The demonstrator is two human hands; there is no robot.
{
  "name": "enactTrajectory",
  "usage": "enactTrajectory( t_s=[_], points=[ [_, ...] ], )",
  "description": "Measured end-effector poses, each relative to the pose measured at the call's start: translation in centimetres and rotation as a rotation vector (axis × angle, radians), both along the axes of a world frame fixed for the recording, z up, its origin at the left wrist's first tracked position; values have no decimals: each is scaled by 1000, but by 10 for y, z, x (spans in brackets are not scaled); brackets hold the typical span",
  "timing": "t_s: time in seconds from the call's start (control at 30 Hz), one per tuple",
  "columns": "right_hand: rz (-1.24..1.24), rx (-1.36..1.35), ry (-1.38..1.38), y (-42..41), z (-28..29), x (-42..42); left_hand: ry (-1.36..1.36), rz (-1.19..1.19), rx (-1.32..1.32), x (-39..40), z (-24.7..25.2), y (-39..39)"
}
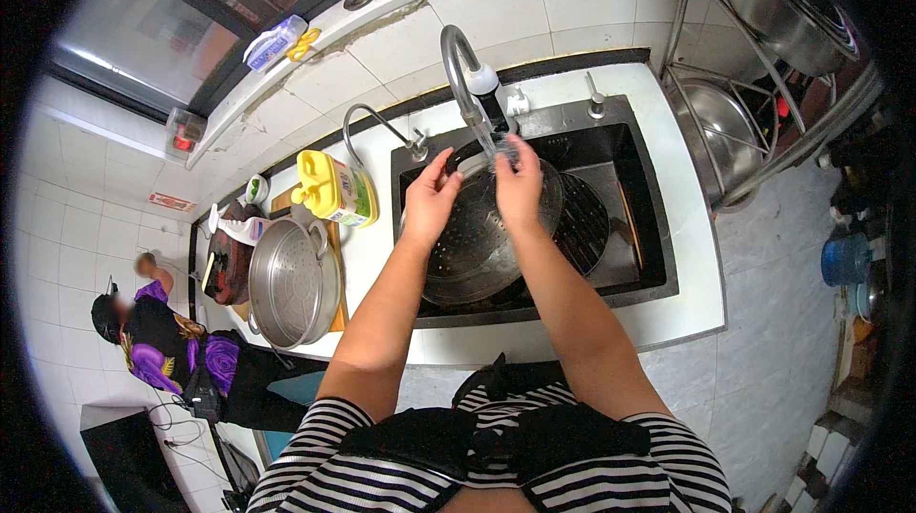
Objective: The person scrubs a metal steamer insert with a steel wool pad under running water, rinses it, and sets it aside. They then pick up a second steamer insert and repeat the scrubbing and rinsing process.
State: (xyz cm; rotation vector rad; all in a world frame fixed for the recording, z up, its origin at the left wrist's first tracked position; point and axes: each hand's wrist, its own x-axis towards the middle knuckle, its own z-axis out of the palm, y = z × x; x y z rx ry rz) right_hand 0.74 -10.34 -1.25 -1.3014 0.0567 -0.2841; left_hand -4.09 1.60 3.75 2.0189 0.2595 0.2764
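Observation:
Water runs from the curved faucet (461, 76) over the fingertips of my right hand (521, 180). They pinch a small, shiny grey thing, apparently a metal scouring pad (507, 149). My left hand (431, 199) is at the far left side of the sink, thumb and forefinger apart around a dark spot by a pale looped handle; whether it grips anything is unclear. Below both hands, a round perforated metal steamer tray (476, 241) lies tilted in the black sink (526, 314). A dark ridged round pan (583, 223) is partly beneath it, to the right.
Left of the sink stand a yellow jug (336, 187), a steel steamer pot (286, 284) and a white spray bottle (240, 227). A small second faucet (368, 112) rises behind the sink. A metal rack (723, 119) holds pots at right. Another person (172, 348) is at far left.

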Motion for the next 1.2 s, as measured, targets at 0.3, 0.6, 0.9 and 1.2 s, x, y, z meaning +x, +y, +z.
enactTrajectory(
  t_s=[0.3,0.6,0.9,1.2],
  points=[
    [-117,-229,-37,4,14,-4,-54,99,291,-11,1,-8],
    [25,-181,-37,-6,18,-3,-95,134,337,-17,-5,1],
    [188,-36,-5,-14,2,6,-182,125,315,-26,-4,-7],
    [157,-209,76,-45,-10,31,-160,130,307,-25,-2,-7]
  ],
)
